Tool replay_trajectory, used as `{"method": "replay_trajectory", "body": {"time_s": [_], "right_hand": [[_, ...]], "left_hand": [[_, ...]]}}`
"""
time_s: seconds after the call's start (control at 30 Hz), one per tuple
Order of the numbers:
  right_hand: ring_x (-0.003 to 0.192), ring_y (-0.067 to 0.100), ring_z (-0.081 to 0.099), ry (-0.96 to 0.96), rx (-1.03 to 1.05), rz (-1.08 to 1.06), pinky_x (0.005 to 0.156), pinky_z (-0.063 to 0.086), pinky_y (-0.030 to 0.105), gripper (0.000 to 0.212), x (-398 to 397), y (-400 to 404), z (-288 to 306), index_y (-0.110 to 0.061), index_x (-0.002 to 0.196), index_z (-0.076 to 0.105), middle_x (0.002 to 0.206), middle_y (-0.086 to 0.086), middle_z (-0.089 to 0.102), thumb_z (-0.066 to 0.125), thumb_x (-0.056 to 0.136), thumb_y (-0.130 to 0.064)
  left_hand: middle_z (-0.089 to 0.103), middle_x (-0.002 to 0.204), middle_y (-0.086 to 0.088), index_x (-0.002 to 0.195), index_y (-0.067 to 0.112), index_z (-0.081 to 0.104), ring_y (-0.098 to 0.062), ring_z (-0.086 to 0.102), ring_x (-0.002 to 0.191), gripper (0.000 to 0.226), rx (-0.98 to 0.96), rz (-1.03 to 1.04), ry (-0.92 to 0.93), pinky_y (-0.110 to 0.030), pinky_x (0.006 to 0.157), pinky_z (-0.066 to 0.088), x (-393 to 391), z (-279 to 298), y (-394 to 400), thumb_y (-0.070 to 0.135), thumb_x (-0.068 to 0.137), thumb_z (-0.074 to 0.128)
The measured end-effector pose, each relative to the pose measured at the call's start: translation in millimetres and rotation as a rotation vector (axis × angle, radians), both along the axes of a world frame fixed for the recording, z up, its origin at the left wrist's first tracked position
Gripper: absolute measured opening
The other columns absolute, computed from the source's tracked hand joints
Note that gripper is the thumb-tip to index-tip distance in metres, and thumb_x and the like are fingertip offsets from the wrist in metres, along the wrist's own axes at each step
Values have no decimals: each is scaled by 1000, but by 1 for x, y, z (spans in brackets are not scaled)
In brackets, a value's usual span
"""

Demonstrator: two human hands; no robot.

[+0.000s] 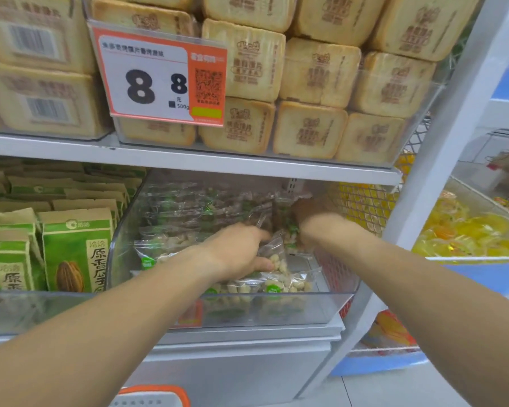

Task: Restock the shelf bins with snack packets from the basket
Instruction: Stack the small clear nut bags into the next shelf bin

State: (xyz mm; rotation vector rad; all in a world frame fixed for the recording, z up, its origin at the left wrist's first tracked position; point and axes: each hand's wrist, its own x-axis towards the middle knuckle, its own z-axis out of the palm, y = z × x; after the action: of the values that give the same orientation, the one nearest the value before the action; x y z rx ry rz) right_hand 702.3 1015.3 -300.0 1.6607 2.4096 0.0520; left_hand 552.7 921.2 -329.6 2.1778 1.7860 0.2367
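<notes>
A clear plastic shelf bin on the lower shelf holds several small clear snack packets of pale nuts with green labels. Both my arms reach into it. My left hand lies on the pile, its thumb and fingers pinching a clear nut packet. My right hand is deeper in the bin, fingers curled down into the packets at the back; what it holds is hidden. The basket's orange and white edge shows at the bottom.
Green and brown seed bags fill the bin to the left. Toast-print packets and a price tag reading 8.8 sit on the upper shelf. A white upright stands at the right, with yellow sweets beyond.
</notes>
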Motion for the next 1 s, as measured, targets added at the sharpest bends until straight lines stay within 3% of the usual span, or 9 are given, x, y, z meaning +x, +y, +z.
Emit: {"method": "replay_trajectory", "body": {"time_s": [0.07,0.1,0.23,0.33,0.43,0.63,0.77,0.9,1.0], "right_hand": [[77,21,63,26,-39,-19,73,55,31,45,-8,8,1,-13,103,63,92,2,66,90,67,-13],[81,22,65,25,-41,-18,74,55,31,52,-10,11,3,-12,104,63,93,2,67,94,63,-19],[117,26,60,-11,-12,57,95,52,31,90,-3,15,13,-12,132,57,127,4,63,96,54,-39],[118,26,60,61,-38,98,91,53,32,78,7,9,18,-16,135,55,131,4,60,90,68,-34],[117,28,60,51,107,144,95,52,39,65,7,8,16,-23,129,60,127,5,64,86,72,-41],[111,30,63,86,161,153,84,49,33,68,5,10,13,-23,117,68,115,5,69,93,58,-43],[114,31,61,42,243,185,84,49,35,68,8,1,14,-16,121,63,119,9,64,90,65,-43],[118,30,60,136,224,135,92,53,35,59,19,-17,15,-12,132,57,130,11,60,81,78,-17],[103,35,66,391,249,151,86,55,40,38,34,-46,9,-9,119,63,112,15,68,67,82,-14]], "left_hand": [[57,141,-5,146,23,45,-27,52,129,68,-8,3,5,-37,106,43,0,-1,1,51,89,66],[57,141,-5,146,23,45,-27,52,129,68,-12,3,4,-37,107,43,0,-1,2,52,88,66],[57,141,-5,146,24,45,-27,53,128,67,-19,5,-5,-38,106,44,-1,-1,2,52,88,66],[54,143,-4,146,26,44,-27,51,129,66,-23,10,-12,-38,107,43,-1,-1,2,51,89,65],[50,146,-5,146,26,44,-28,48,131,65,-40,13,-17,-40,109,41,0,1,4,50,90,65],[31,158,-10,147,25,44,-32,38,140,59,-79,23,12,-39,114,35,9,9,-2,43,94,62],[23,162,-8,150,27,37,-31,35,143,64,-141,32,64,-42,116,33,12,15,0,45,94,61],[40,155,-4,152,19,34,-26,44,136,69,-178,37,87,-36,111,38,18,29,-5,44,94,63],[55,139,-6,140,16,49,-25,55,123,56,-29,95,-23,-37,103,46,22,40,-18,39,91,66]]}}
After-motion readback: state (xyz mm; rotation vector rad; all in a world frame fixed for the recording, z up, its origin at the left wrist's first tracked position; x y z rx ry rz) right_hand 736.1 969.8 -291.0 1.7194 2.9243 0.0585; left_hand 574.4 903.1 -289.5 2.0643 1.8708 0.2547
